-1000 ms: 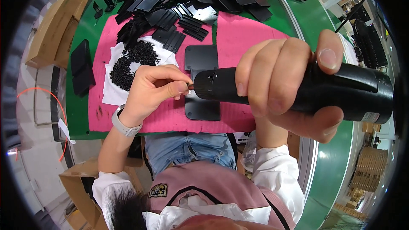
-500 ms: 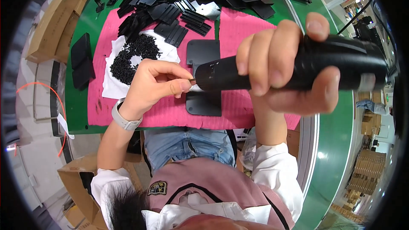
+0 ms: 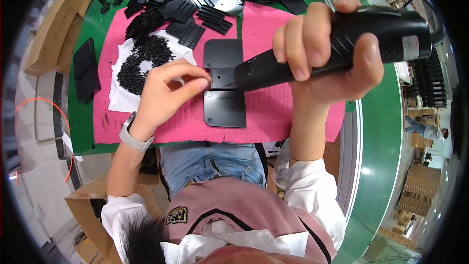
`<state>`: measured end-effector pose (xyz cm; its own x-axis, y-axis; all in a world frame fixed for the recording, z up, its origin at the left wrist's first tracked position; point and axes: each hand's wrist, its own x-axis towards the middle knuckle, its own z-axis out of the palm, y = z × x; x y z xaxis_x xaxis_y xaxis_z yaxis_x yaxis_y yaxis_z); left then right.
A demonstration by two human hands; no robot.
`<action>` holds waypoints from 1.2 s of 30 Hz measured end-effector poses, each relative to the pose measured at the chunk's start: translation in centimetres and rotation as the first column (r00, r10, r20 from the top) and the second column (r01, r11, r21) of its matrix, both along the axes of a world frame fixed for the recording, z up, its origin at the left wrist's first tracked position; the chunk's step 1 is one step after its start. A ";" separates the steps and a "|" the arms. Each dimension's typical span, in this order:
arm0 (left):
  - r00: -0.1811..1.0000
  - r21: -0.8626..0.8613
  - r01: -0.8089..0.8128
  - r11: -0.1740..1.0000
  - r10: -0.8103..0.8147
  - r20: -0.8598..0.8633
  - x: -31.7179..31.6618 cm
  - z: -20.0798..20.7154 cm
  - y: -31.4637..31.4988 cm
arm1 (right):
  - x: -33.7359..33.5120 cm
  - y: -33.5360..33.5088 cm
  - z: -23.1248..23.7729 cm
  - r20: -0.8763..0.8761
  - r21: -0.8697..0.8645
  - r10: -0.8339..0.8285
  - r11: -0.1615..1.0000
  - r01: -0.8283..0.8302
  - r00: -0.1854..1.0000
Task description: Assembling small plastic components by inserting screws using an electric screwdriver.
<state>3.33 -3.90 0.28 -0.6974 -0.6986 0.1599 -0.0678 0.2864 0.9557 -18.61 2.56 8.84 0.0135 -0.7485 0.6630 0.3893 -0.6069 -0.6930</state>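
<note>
My right hand is wrapped round a black electric screwdriver, which slants down to the left. Its nose covers the right part of a narrow black bracket that shows one small hole. The bracket lies between an upper black plate and a lower black plate. At the bracket's left edge, my left hand has thumb and forefinger pinched close together; whatever is between them is too small to make out. Beside that hand, a heap of black screws rests on a white cloth.
Pink foam sheeting covers part of the green table. Many black metal plates are piled at the back. Two dark blocks lie at the left edge. A cable trails from the screwdriver's rear end.
My left fingers, which held a small dark piece at the screwdriver's nose, are now apart from it at the bracket's edge. The screwdriver has tilted, its nose now over the bracket.
</note>
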 end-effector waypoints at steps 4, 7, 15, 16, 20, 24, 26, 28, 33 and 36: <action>0.998 -0.032 -0.048 0.998 0.049 0.048 -0.5 0.2 0.1 | -1.2 -0.6 -0.9 -0.045 -0.023 0.020 1.000 -0.021 0.999; 0.995 -0.003 -0.005 1.000 0.005 0.104 -0.9 0.2 0.4 | -0.8 -1.1 -1.8 -0.060 -0.007 -0.039 0.999 0.038 0.997; 0.999 0.003 -0.003 1.000 0.003 0.046 -1.8 -0.3 0.8 | -0.4 -0.7 -1.6 -0.147 0.105 -0.070 0.991 0.086 0.987; 0.999 0.007 -0.002 1.000 0.001 0.047 -1.9 -0.2 0.9 | -0.3 -0.4 -1.4 -0.203 0.154 -0.135 0.974 0.168 0.970; 0.996 -0.058 -0.036 0.998 0.041 0.074 -2.1 0.0 1.3 | 0.0 -0.9 -1.7 -0.212 0.164 -0.121 0.974 0.157 0.970; 0.996 -0.050 -0.047 0.998 0.051 0.075 -2.0 -0.1 1.4 | 0.2 -1.2 -1.9 -0.228 0.132 -0.115 0.980 0.147 0.967; 0.996 -0.087 -0.055 0.995 0.061 0.071 -2.2 -0.1 1.4 | 0.1 -1.4 -2.2 -0.227 0.123 -0.109 0.983 0.139 0.968; 0.995 -0.123 -0.062 0.990 0.070 0.066 -2.3 -0.1 1.4 | 0.0 -1.6 -2.4 -0.226 0.114 -0.103 0.985 0.131 0.969; 0.995 -0.134 -0.061 0.989 0.071 0.067 -2.4 0.0 1.3 | 0.2 -1.7 -2.5 -0.228 0.090 -0.096 0.989 0.119 0.969; 0.991 -0.123 -0.057 0.991 0.072 0.116 -2.2 0.6 1.4 | 1.0 -1.1 -2.1 -0.207 0.144 -0.159 0.971 0.191 0.965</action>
<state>1.10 -2.46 0.88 -0.6707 -0.7236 0.1631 -0.2015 0.3893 0.8988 -17.60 1.42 6.70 -0.0119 -0.8473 0.5310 0.1368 -0.5274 -0.8385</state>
